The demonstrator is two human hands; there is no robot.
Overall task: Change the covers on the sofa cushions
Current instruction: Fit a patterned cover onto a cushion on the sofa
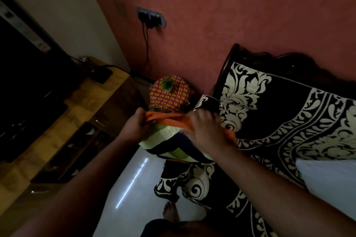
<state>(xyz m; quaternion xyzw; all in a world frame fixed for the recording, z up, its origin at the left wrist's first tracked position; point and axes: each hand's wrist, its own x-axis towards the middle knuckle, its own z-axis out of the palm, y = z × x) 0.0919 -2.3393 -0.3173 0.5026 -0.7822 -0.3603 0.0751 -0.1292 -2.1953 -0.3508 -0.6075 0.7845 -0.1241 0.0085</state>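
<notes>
Head view, dead centre: striped cushion (169, 144) upright at the sofa (289, 121) edge, orange cover (169, 118) bunched over its top. Left hand (133, 127) at nine o'clock grips the cover's hem in a curled fist; right hand (208, 129) at three o'clock pinches the other side. I reckon pulling both sides evenly is best, so the corners don't snag. Patterned stool (171, 94) sits at twelve.

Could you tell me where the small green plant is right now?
In the head view, the small green plant sits atop the pink-and-yellow patterned cover, above the hands, between wooden cabinet and sofa.
</notes>
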